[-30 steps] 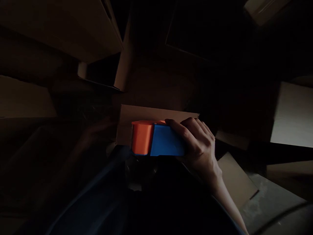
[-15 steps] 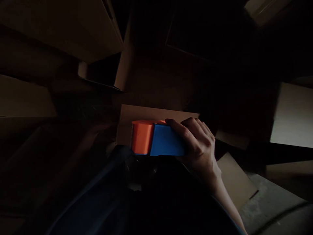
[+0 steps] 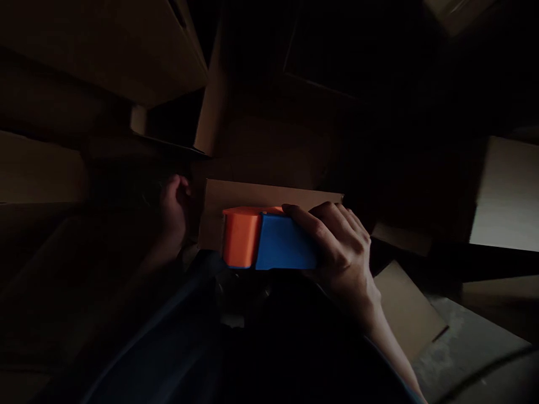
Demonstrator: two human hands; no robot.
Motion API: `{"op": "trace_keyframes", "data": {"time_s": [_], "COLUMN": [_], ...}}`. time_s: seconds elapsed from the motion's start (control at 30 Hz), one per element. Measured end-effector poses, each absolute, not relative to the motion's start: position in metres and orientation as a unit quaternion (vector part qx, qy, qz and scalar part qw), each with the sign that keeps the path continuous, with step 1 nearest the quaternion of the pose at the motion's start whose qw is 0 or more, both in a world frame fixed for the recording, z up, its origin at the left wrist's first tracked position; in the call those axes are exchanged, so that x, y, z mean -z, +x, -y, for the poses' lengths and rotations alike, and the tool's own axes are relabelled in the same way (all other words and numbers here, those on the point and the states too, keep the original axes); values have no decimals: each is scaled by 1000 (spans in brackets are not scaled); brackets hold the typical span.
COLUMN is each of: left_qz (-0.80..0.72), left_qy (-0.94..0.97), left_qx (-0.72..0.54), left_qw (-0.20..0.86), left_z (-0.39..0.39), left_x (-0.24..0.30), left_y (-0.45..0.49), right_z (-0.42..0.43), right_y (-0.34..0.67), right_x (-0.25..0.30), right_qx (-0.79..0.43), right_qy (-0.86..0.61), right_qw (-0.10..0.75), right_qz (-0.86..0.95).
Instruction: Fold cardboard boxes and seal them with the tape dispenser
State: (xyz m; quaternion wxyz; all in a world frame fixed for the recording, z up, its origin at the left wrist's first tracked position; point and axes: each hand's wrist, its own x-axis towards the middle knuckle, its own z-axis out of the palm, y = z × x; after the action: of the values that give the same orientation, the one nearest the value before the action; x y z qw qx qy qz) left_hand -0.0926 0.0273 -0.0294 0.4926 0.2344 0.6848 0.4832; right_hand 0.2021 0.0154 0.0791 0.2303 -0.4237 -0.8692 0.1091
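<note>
The orange-and-blue block-shaped piece [image 3: 269, 238] sits near the middle of the view, in front of a brown cardboard panel [image 3: 273, 193], its long axis running left to right; the orange end faces left and the blue end lies under the right hand [image 3: 334, 238]. The right forearm rises from the lower right, slanting up and to the left, with the wrist bent so the back of the hand shows. Its fingers are closed round the blue end: one digit reaches along the top edge, its tip at the orange top, while the others curl over the far side, their tips hidden. The left hand [image 3: 173, 210], dim, is raised just left of the panel, fingertips uppermost and bent inward; whether they pinch or touch anything cannot be told. Below lies dark blue clothing [image 3: 164, 331], and a flat cardboard piece [image 3: 408, 308] lies right of the right wrist.
</note>
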Motion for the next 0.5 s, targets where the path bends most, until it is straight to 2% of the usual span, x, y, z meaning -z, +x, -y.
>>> {"op": "trace_keyframes", "data": {"time_s": [0.13,0.33,0.5], "left_qz": [-653,-579,-550], "left_qy": [254,341,318], "left_qx": [-582,-488,-490], "left_qw": [411,558,597], "left_z": [-48,-53,-54], "left_x": [24,37,56], "left_y": [-83,-62,-65], "right_z": [-15,-16,-15], "right_y": [203,202,202], "right_x": [-77,-77,-77], "right_qx": [-104,-103,-117], "right_qy": [-421,-422,-429], "right_qw": [234,238,237], "right_qz": [870,869,864]}}
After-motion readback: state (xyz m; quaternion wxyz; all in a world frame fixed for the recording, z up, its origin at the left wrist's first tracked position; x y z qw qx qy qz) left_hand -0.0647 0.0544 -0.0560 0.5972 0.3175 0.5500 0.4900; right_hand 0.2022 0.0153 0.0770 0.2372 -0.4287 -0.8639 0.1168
